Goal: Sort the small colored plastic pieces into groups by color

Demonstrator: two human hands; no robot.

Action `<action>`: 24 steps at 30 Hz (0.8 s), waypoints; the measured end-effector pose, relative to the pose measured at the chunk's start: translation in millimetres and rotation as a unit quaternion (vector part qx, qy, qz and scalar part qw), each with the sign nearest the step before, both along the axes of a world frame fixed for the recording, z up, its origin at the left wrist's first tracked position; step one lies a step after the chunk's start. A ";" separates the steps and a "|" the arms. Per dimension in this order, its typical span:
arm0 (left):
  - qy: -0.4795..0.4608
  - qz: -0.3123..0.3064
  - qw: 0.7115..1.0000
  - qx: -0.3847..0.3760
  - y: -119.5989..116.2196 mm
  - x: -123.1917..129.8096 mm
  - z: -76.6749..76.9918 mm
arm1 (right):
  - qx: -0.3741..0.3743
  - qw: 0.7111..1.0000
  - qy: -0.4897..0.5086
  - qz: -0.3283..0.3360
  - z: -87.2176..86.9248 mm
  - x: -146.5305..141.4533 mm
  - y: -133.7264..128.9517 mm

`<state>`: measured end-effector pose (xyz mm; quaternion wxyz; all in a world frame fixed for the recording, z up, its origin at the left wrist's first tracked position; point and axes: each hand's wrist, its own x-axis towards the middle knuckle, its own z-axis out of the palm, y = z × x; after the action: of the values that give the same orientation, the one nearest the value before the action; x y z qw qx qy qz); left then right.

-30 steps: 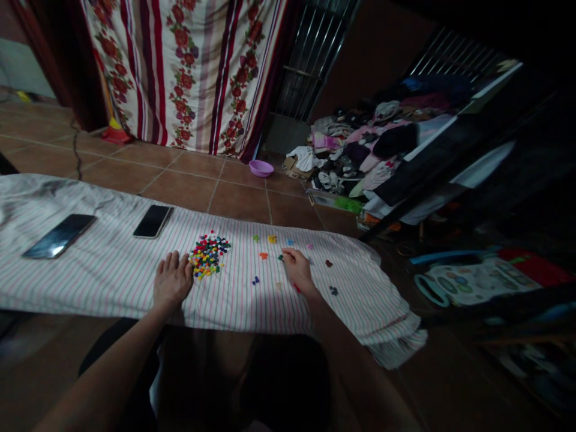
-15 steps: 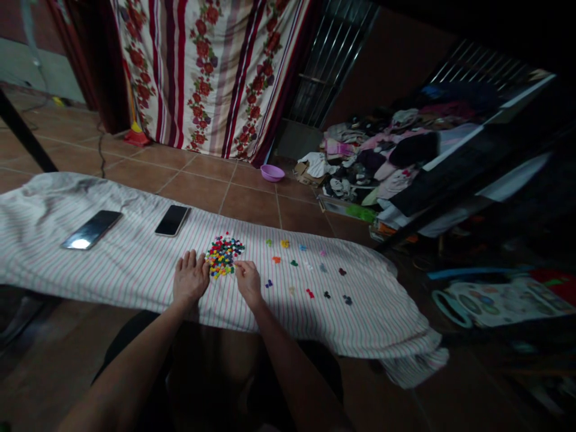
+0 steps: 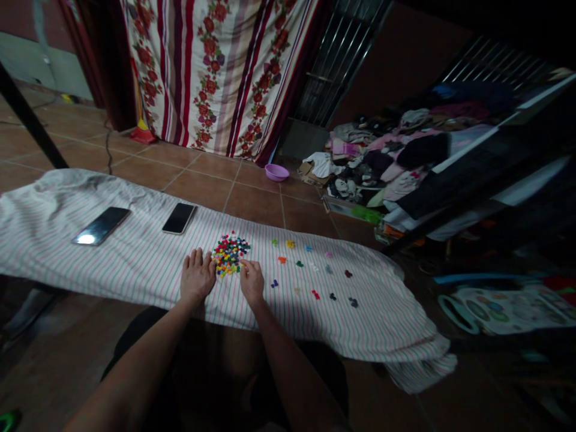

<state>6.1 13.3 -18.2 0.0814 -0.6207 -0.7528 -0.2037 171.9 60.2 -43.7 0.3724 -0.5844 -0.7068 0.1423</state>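
A pile of small multicoloured pieces (image 3: 230,252) lies on the striped cloth (image 3: 148,264). My left hand (image 3: 198,277) rests flat at the pile's left edge, fingers stretched out. At its right edge, my right hand (image 3: 252,281) is closed in a pinch. A yellow speck shows by those fingertips; whether it is held or just lies there I cannot tell. To the right, little groups sorted by colour sit in rows, among them yellow pieces (image 3: 290,244), orange pieces (image 3: 282,260), dark blue pieces (image 3: 274,284) and red pieces (image 3: 315,294).
Two phones lie on the cloth at the left, a larger phone (image 3: 101,226) and a smaller phone (image 3: 179,218). Beyond the cloth, a purple basin (image 3: 276,173) stands on the tiled floor. A heap of clothes (image 3: 382,150) fills the back right, and a floral curtain (image 3: 216,78) hangs behind.
The whole view has shifted slightly, so things appear a little further right. My right hand stays pinched by the pile, and my left hand stays flat beside it.
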 end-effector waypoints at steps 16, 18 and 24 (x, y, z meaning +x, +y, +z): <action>0.007 0.000 1.000 0.011 1.7 -1.7 -6.7 | -0.006 0.998 -0.018 -0.053 -4.5 -5.5 1.8; 0.012 0.002 1.000 0.012 1.4 -1.7 -6.6 | -0.005 0.998 -0.015 -0.056 -3.5 -5.6 0.8; 0.000 0.000 1.000 0.009 -0.4 -0.7 -1.9 | -0.009 0.999 0.013 -0.049 -2.2 -5.5 -0.7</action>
<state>5.5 13.0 -20.1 0.0866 -0.6195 -0.7513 -0.2103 166.5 59.4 -45.9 0.3826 -0.6198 -0.6713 0.1374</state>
